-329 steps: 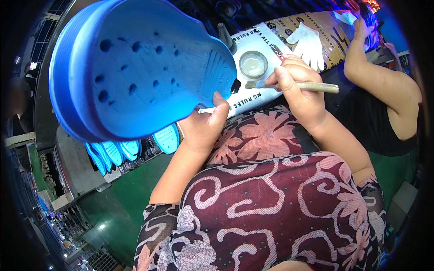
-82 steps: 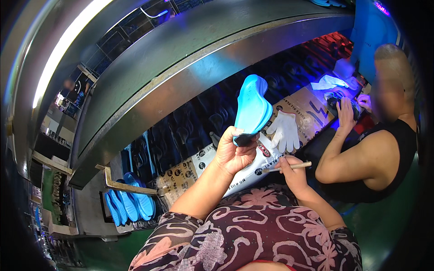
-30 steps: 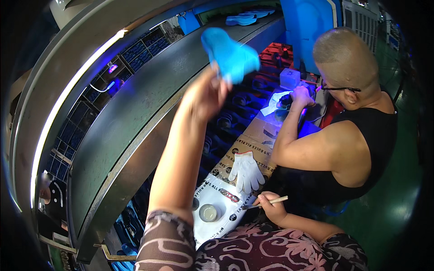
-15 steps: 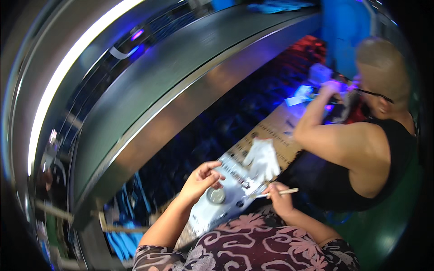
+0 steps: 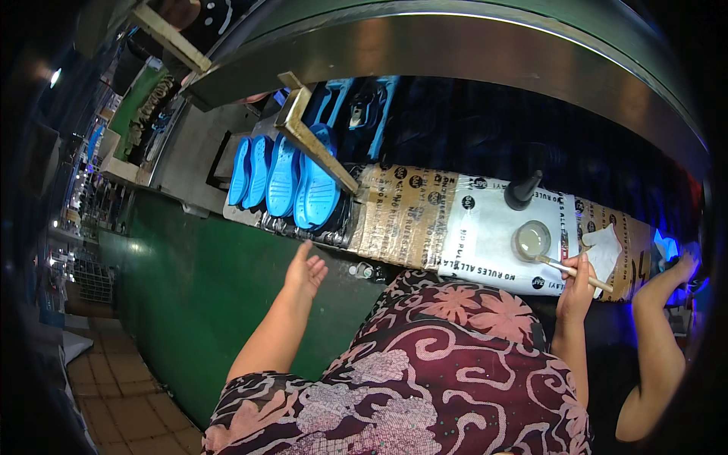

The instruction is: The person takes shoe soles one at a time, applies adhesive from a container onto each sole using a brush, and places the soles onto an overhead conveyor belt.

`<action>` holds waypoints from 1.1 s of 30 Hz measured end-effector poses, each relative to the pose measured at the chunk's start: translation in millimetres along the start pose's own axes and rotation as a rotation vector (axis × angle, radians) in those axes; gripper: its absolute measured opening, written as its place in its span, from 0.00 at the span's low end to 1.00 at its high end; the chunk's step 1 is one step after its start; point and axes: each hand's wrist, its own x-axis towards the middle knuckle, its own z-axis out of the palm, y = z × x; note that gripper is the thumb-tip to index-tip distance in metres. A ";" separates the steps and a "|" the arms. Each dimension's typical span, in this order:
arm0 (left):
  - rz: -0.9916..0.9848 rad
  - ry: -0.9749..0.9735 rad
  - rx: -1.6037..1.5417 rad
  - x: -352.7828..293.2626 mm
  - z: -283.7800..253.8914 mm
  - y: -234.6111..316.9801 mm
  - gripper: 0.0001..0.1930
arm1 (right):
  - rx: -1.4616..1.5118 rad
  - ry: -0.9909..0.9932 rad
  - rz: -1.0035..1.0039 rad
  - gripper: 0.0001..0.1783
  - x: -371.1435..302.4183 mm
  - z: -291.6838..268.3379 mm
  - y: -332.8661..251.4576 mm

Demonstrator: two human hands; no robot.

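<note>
My left hand (image 5: 305, 274) is open in the air, fingers spread, in front of a row of several blue shoe soles (image 5: 283, 178) at the near end of the bench. Nothing is in it. My right hand (image 5: 576, 292) is closed around a wooden-handled brush (image 5: 599, 283). The brush points left, its head at the rim of a small round bowl (image 5: 517, 244) of pale, cloudy liquid. That bowl stands on a printed white sheet (image 5: 481, 246). Just right of the brush lies a white glove (image 5: 604, 249).
A black cone-shaped object (image 5: 523, 191) stands behind the bowl. Printed cardboard (image 5: 402, 216) covers the bench. A wooden bar (image 5: 315, 144) slants over the soles. A steel conveyor edge (image 5: 425, 53) runs along the back. A co-worker's arm (image 5: 658, 311) reaches in at the right.
My view has swung left, bringing the blue soles in. My left hand has moved from beside the bowl toward them. The brush remains in my right hand, now with its head at the bowl.
</note>
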 end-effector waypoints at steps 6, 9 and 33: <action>0.005 -0.053 -0.156 89.5 -11.3 41.8 0.31 | -0.021 -0.070 0.025 0.19 -10.4 45.0 0.2; 0.000 -0.168 -0.165 124.1 0.4 48.6 0.20 | -0.054 -0.074 0.041 0.19 -14.6 58.4 -8.2; -0.155 -0.786 0.059 -25.8 70.5 -62.2 0.23 | -0.039 -0.075 0.079 0.19 -30.7 49.6 0.8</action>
